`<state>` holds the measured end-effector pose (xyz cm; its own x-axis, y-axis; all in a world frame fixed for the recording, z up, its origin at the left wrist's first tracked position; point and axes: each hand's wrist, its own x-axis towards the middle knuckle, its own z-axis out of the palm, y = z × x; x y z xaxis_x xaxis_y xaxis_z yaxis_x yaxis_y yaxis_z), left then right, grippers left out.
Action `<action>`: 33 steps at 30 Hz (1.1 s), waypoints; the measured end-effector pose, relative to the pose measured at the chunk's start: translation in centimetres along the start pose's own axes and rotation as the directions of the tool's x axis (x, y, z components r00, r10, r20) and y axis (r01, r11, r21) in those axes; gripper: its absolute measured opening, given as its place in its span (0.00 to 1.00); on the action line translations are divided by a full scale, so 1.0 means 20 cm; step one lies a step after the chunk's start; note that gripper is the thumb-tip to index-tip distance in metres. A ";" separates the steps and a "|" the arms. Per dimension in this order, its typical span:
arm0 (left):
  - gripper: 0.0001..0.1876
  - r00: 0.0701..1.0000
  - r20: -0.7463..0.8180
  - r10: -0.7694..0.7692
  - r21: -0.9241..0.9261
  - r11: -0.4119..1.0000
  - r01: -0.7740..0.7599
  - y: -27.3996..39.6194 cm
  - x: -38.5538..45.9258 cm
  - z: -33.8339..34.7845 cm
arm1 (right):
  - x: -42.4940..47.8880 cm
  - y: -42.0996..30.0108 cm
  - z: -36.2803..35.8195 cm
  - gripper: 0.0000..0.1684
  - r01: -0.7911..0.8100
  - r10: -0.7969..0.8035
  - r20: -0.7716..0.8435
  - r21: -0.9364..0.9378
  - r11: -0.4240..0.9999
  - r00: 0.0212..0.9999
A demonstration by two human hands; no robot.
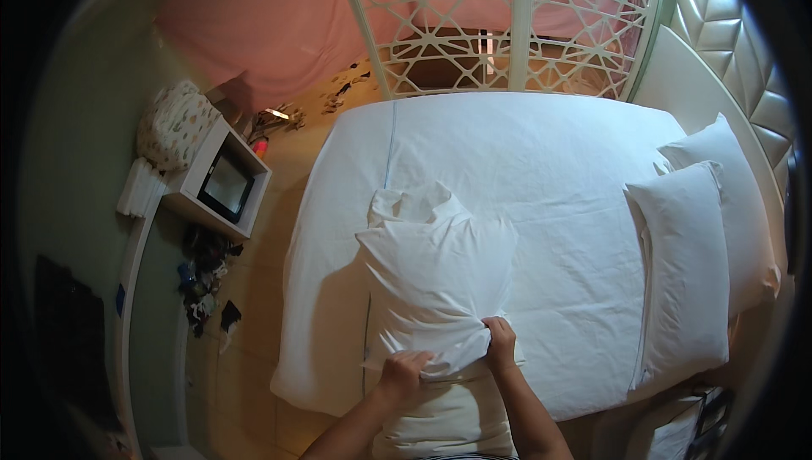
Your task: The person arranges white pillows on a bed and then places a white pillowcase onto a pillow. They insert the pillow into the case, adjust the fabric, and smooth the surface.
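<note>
Both of my hands grip the near end of a white pillow (438,270) in its case, which lies across the foot half of the bed (539,143). My left hand (403,374) pinches the cloth at the near left corner. The near right side is bunched up in the fingers of my right hand (501,341), and creases run from there over the case. At the pillow's far end a rumpled white cloth (419,203) sticks out. Closest to my body, a cream-coloured padded bundle (450,415) lies between my forearms; its near end is cut off by the view.
Two white pillows (682,270) rest against the headboard (704,79) at right. A lattice screen (520,22) stands beyond the bed. Along the left wall are a white cubby shelf (219,174), a patterned bundle (177,124) on it, and scattered dark items (206,276) on the floor.
</note>
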<state>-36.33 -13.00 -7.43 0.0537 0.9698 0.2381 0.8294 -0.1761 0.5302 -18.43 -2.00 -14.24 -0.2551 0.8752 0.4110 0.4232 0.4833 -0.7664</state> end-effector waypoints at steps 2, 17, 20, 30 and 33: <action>0.18 0.987 0.030 -0.158 0.133 0.979 0.152 -0.03 0.00 0.00 | 0.01 -0.03 0.00 0.09 -0.024 0.018 0.085 0.064 0.998 0.996; 0.11 0.956 0.275 -0.103 0.063 0.994 0.089 0.11 0.06 0.08 | -0.07 -0.01 -0.06 0.10 0.145 -0.145 0.018 -0.241 0.959 0.989; 0.11 0.919 0.385 -0.086 0.065 0.996 0.066 0.16 -0.02 0.08 | 0.01 0.05 -0.06 0.11 0.156 -0.196 -0.075 -0.366 0.918 0.978; 0.07 0.995 -0.095 0.024 0.123 0.992 -0.012 -0.19 -0.04 0.02 | -0.16 0.09 -0.05 0.14 0.018 0.010 0.147 -0.192 0.981 0.989; 0.05 0.981 -0.189 -0.051 0.316 0.942 0.110 -0.50 -0.10 0.07 | -0.21 -0.14 -0.09 0.05 0.120 -0.102 0.187 -0.089 0.989 0.977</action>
<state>-43.92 -13.02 -14.29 -0.0950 0.9280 0.3603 0.9633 -0.0056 0.2685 -16.99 -6.93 -12.90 -0.4551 0.8019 0.3871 0.4654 0.5848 -0.6643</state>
